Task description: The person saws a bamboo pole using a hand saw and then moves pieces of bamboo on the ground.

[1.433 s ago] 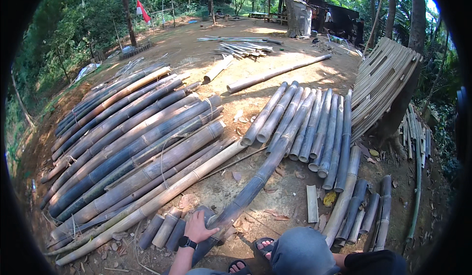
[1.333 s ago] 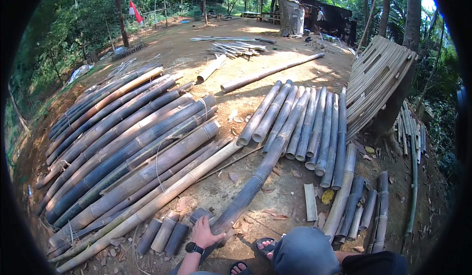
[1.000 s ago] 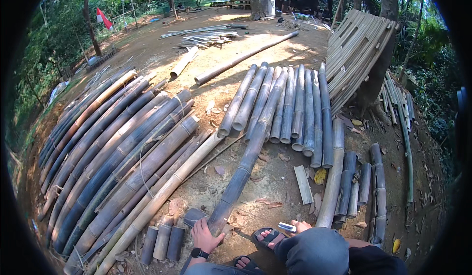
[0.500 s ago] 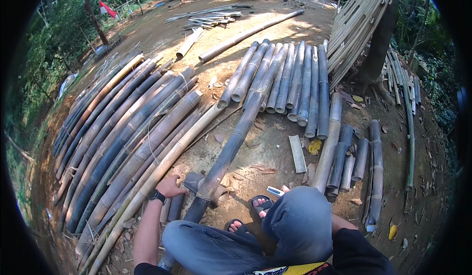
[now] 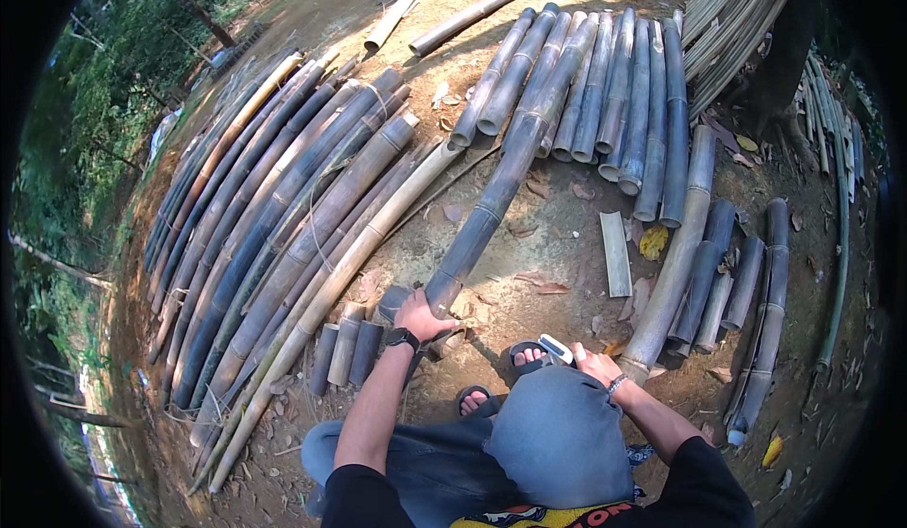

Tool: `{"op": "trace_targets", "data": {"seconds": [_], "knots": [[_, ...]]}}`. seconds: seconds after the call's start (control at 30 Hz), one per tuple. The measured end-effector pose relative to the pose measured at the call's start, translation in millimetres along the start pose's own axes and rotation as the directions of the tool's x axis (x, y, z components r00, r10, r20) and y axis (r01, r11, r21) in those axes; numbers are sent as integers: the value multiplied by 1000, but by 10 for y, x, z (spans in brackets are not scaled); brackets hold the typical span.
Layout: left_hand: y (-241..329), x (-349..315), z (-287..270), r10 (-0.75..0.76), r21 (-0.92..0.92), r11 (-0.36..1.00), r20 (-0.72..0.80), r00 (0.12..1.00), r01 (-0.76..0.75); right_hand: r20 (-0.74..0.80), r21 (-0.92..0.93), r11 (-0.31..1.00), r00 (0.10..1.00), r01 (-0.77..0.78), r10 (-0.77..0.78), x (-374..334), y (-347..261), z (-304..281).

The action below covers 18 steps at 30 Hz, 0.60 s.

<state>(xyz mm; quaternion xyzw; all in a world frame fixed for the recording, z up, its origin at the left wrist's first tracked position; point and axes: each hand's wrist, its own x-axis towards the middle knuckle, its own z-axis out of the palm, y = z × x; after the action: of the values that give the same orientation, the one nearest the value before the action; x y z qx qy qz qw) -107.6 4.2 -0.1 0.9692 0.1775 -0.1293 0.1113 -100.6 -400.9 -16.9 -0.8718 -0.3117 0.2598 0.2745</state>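
Bamboo stack: a wide row of long weathered poles [image 5: 274,216] lies on bare dirt, well to the left of the dark pole the person grips, fanning away toward the trees.
Short pieces: three stubby cut lengths [image 5: 347,344] lie side by side just left of that dark pole's near end.
Left hand: left hand [image 5: 422,316], with a black watch [image 5: 402,338] on the wrist, is wrapped over the near end of the dark pole, fingers curled around it.
Dark pole: long dark bamboo pole [image 5: 505,169] runs from the left hand up and away, its far end resting on the short culms.
Feet: two sandalled feet [image 5: 505,377] sit just right of the pole's near end, below bent knees in jeans.
Right hand: right hand [image 5: 593,363] pinches a small pale flat object [image 5: 556,349], too small to identify, right of the pole's end.
Short culms: row of grey-green cut lengths [image 5: 614,93] lies right of the dark pole.
Flat slat: pale split strip [image 5: 615,254] lies on the dirt between the dark pole and more poles [image 5: 718,273] farther right.
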Motion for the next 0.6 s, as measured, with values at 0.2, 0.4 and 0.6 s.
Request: {"op": "trace_targets", "data": {"seconds": [0.2, 0.4, 0.6], "knots": [[146, 109, 189, -176, -163, 973, -79, 981, 162, -16, -38, 999, 1000, -26, 25, -126, 142, -38], [172, 80, 70, -236, -157, 961, -50, 970, 226, -37, 77, 997, 999, -15, 17, -3, -148, -168], [133, 52, 244, -187, -145, 977, -217, 958, 158, -11, 110, 993, 999, 31, -30, 750, -497, -96]]}}
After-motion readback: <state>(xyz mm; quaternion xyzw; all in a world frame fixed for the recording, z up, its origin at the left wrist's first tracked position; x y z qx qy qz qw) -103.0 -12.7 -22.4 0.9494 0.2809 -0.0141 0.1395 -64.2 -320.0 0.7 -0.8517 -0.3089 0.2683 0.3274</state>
